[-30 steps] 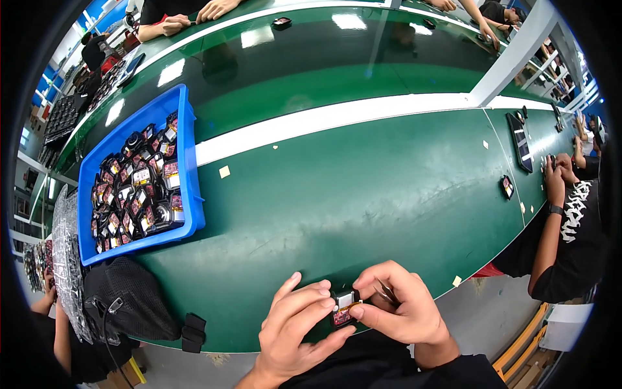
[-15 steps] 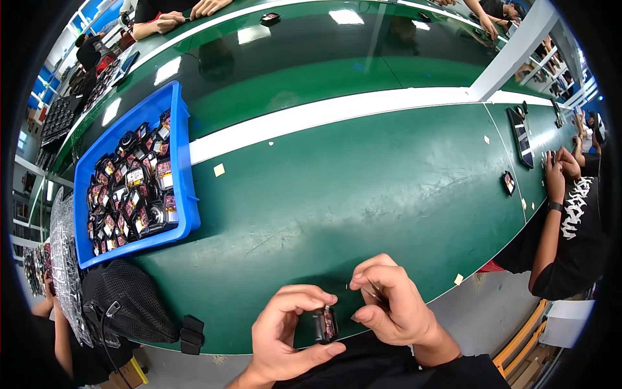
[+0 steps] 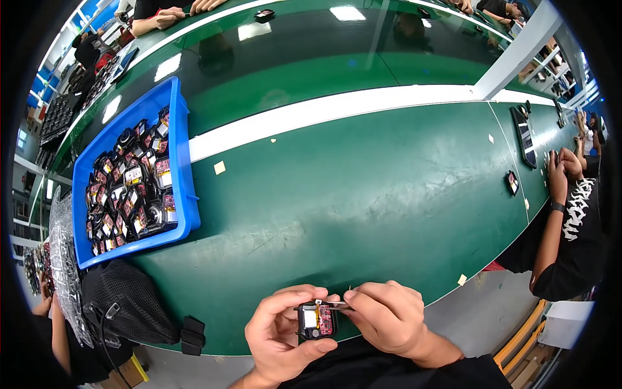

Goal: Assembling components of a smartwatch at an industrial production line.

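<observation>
Near the table's front edge, my left hand (image 3: 277,329) grips a small black electronic module (image 3: 317,332) between thumb and fingers. Its open face is turned up, showing a red circuit board, a pale rectangular part and a yellow strip. My right hand (image 3: 392,319) pinches a pair of thin metal tweezers (image 3: 338,305). Their tips reach over the module's upper edge; whether they hold anything there is too small to tell. To the left, a blue bin (image 3: 186,206) is filled with many similar modules (image 3: 135,176).
A black mesh bag (image 3: 126,301) lies below the bin, beside clear plastic wrap (image 3: 65,259). Farther right are a lone module (image 3: 512,183), a dark flat device (image 3: 523,137) and a co-worker's hands (image 3: 562,165). A white post (image 3: 518,48) rises from the divider strip.
My right hand has moved down and left, bringing the tweezers onto the module. My left hand has turned the module so its circuit side faces up.
</observation>
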Tool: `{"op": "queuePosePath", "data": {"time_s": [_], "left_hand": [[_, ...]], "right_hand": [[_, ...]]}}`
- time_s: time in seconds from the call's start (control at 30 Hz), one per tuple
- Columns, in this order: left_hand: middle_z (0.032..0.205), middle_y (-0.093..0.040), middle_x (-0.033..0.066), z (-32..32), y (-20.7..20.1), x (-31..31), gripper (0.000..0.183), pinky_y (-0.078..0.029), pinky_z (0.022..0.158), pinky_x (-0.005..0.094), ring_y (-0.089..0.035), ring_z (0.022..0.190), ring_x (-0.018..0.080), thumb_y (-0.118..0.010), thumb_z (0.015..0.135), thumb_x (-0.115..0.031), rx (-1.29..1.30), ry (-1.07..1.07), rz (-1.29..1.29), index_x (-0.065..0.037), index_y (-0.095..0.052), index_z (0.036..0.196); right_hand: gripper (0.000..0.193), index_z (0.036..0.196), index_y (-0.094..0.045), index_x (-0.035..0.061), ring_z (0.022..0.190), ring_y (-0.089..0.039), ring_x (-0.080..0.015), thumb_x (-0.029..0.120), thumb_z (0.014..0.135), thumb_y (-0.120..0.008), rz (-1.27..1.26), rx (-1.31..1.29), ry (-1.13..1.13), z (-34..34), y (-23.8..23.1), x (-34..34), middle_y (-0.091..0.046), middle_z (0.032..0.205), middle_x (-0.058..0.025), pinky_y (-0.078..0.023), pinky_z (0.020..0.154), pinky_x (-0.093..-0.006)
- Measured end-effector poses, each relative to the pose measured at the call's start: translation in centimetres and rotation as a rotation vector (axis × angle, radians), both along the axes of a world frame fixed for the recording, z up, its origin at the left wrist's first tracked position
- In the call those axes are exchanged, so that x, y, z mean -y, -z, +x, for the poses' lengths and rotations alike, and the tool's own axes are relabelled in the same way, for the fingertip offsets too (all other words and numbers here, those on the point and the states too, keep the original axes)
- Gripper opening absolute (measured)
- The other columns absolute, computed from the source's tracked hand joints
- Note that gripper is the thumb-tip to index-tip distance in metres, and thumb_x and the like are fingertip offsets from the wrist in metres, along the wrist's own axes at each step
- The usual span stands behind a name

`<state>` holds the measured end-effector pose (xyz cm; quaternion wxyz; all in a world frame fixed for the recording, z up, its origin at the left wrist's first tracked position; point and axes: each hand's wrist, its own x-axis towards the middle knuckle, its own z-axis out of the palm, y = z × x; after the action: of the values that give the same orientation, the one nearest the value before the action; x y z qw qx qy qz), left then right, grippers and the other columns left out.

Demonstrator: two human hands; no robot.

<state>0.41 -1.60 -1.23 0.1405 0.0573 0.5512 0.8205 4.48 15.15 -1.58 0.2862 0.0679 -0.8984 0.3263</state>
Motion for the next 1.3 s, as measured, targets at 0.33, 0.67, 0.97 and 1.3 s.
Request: {"op": "queuePosePath", "data": {"time_s": [0.33,0.67,0.97,1.3], "left_hand": [[0.137,-0.053,0.0218,0.0,-0.1,0.7,0.065,-0.051,0.096,0.0336,-0.062,0.115,0.0242,-0.086,0.077,-0.005,-0.120,0.199,-0.112,0.006,-0.052,0.130],[0.141,-0.049,0.0220,-0.1,-0.2,0.5,0.063,-0.051,0.096,0.0330,-0.062,0.114,0.0231,-0.086,0.078,-0.006,-0.138,0.188,-0.088,0.007,-0.052,0.129],[0.141,-0.048,0.0221,-0.1,-0.2,0.6,0.064,-0.052,0.095,0.0321,-0.061,0.113,0.0221,-0.086,0.077,-0.006,-0.147,0.179,-0.083,0.008,-0.052,0.129],[0.143,-0.046,0.0213,-0.4,-0.2,0.5,0.064,-0.052,0.095,0.0335,-0.062,0.112,0.0232,-0.086,0.079,-0.012,-0.162,0.168,-0.138,0.009,-0.053,0.129]], "right_hand": [[0.028,0.097,-0.074,0.0037,0.054,-0.048,-0.0123,0.000,0.069,-0.078,0.021,-0.068,0.012,0.4,0.7,-0.3,-0.067,0.086,-0.0041,-0.039,0.044,-0.0242],[0.035,0.092,-0.073,0.0040,0.050,-0.051,-0.0153,-0.004,0.059,-0.084,-0.119,-0.023,-0.019,0.4,0.2,-0.7,-0.068,0.081,-0.0059,-0.038,0.043,-0.0255],[0.028,0.093,-0.071,0.0031,0.057,-0.059,-0.0167,0.000,0.068,-0.084,-0.271,0.069,-0.104,0.0,-0.1,-1.0,-0.068,0.082,-0.0048,-0.046,0.048,-0.0264],[0.029,0.092,-0.070,0.0032,0.056,-0.058,-0.0165,0.000,0.066,-0.084,-0.207,0.074,-0.055,0.1,-0.1,-0.9,-0.069,0.081,-0.0049,-0.046,0.048,-0.0268]]}}
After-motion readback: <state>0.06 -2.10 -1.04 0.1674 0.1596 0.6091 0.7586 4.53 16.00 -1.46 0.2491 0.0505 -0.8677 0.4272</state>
